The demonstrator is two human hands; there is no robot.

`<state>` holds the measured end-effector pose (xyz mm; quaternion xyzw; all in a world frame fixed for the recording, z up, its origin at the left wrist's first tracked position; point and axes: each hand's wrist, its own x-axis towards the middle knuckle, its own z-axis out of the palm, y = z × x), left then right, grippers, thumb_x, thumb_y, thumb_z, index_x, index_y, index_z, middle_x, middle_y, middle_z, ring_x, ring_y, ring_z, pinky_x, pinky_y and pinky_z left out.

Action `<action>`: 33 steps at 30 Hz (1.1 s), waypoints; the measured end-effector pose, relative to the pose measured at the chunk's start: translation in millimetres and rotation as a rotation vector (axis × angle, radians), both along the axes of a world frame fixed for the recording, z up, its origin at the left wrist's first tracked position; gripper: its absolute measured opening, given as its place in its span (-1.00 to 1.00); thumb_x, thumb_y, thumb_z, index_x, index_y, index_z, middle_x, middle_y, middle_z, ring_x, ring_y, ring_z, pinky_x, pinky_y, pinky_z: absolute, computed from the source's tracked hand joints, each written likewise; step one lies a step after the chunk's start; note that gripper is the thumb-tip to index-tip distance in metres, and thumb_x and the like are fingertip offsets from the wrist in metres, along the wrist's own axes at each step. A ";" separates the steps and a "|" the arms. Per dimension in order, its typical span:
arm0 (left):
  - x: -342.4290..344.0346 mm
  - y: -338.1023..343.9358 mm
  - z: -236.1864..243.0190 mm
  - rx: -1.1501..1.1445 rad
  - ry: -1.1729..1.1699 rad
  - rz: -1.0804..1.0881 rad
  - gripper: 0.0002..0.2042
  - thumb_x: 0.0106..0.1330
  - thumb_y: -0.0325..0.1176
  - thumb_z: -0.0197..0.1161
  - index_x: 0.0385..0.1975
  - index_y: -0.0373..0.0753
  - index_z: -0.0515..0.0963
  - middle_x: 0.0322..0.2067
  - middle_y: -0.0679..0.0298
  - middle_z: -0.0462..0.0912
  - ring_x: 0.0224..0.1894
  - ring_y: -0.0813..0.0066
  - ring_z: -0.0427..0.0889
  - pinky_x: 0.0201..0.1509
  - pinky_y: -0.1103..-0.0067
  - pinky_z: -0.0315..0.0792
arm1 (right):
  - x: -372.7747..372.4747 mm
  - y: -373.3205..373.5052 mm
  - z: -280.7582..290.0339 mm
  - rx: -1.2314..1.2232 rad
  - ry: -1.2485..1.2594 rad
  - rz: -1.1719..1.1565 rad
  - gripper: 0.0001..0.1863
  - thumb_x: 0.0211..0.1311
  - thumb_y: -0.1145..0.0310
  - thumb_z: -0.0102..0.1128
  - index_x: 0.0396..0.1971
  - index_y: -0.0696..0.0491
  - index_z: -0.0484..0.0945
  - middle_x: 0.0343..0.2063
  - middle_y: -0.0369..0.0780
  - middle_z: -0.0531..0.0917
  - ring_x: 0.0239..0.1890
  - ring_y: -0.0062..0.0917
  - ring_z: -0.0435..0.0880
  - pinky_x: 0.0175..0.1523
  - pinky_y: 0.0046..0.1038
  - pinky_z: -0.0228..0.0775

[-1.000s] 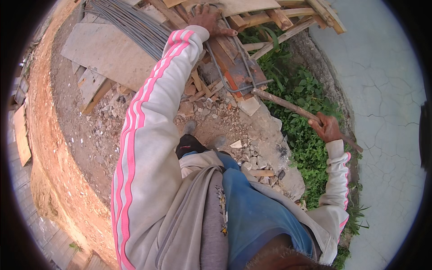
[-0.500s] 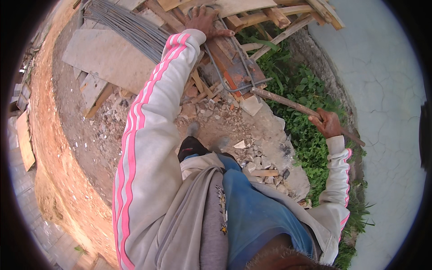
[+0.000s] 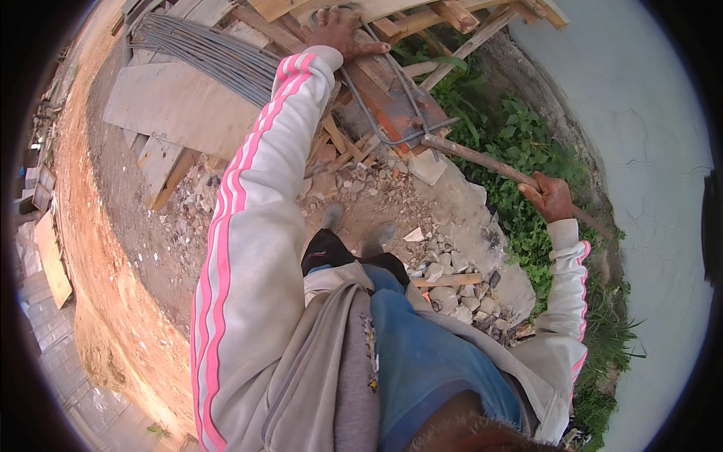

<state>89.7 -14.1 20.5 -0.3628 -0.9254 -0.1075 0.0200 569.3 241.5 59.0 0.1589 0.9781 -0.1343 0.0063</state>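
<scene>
My left hand (image 3: 339, 34) lies spread, palm down, at the far end of a worn wooden board (image 3: 376, 74). It presses on a bent steel rebar frame (image 3: 367, 107), shaped like a long loop along the board. Part of the rebar is hidden under the palm. My right hand (image 3: 552, 198) is closed around a rusty metal bar (image 3: 482, 160), to the right over the weeds. The far end of the bar meets the rebar near the loop's near corner, at the board's near end. Any join between them is too small to make out.
A bundle of straight steel rods (image 3: 199, 47) lies at the far left, above a wide plywood sheet (image 3: 177, 105). Loose timbers (image 3: 474, 56) are stacked at the far right. Rubble (image 3: 452, 264) covers ground near my feet. Green weeds (image 3: 520, 151) border a pale wall (image 3: 648, 135).
The view has shifted slightly, so the board and bar appear a little higher. Both hands keep their places on the rebar and the bar.
</scene>
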 end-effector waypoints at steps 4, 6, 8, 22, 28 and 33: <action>2.1 6.7 -7.7 0.046 0.033 -0.006 0.09 -0.14 0.65 0.21 0.43 0.12 0.30 0.50 0.01 0.02 0.56 -0.16 -0.17 0.50 -0.01 0.08 | 6.7 -17.8 2.9 0.016 0.048 -0.064 -0.36 0.19 -0.33 0.19 -0.50 0.06 0.59 -0.71 -0.09 0.51 -0.60 -0.11 0.56 -0.43 -0.15 0.38; -3.0 8.2 -6.6 0.042 0.049 0.005 0.15 -0.25 0.68 0.23 0.43 0.15 0.29 0.50 0.04 0.03 0.55 -0.17 -0.15 0.48 -0.03 0.11 | 4.4 -17.7 6.7 0.047 0.023 -0.074 -0.32 0.22 -0.36 0.14 -0.49 0.08 0.56 -0.73 -0.09 0.46 -0.62 -0.12 0.54 -0.43 -0.15 0.35; -2.3 7.7 -11.8 0.053 0.045 0.008 0.18 -0.30 0.70 0.24 0.43 0.17 0.28 0.50 0.05 0.04 0.55 -0.18 -0.13 0.47 -0.05 0.12 | 12.8 -26.9 8.5 0.056 0.004 -0.109 -0.30 0.23 -0.38 0.11 -0.49 0.08 0.54 -0.73 -0.09 0.44 -0.63 -0.12 0.52 -0.44 -0.15 0.33; 5.8 5.9 -0.6 0.091 0.005 -0.025 0.17 -0.24 0.68 0.24 0.41 0.06 0.30 0.49 -0.04 0.03 0.55 -0.20 -0.19 0.40 -0.18 0.13 | 40.1 -261.7 -37.5 -0.109 0.174 -0.762 -0.46 0.31 -0.15 0.21 -0.49 0.10 0.54 -0.70 0.00 0.54 -0.56 0.04 0.58 -0.47 -0.06 0.33; -1.2 5.6 -3.7 0.133 -0.031 -0.056 0.14 -0.23 0.66 0.26 0.39 0.05 0.33 0.52 -0.02 -0.04 0.56 -0.20 -0.22 0.45 -0.18 0.03 | 60.3 -251.3 -17.2 -0.070 0.103 -0.699 -0.43 0.30 -0.17 0.22 -0.44 0.13 0.58 -0.65 -0.03 0.55 -0.53 -0.07 0.60 -0.41 -0.10 0.34; -0.7 2.5 -0.6 0.115 -0.018 -0.045 0.15 -0.24 0.64 0.29 0.38 0.00 0.34 0.52 -0.02 -0.04 0.56 -0.19 -0.19 0.47 -0.18 -0.03 | 154.4 -247.4 -5.7 -0.376 -0.098 -0.905 -0.37 0.18 -0.24 0.28 -0.45 0.16 0.60 -0.66 -0.16 0.50 -0.53 -0.35 0.51 -0.33 -0.22 0.31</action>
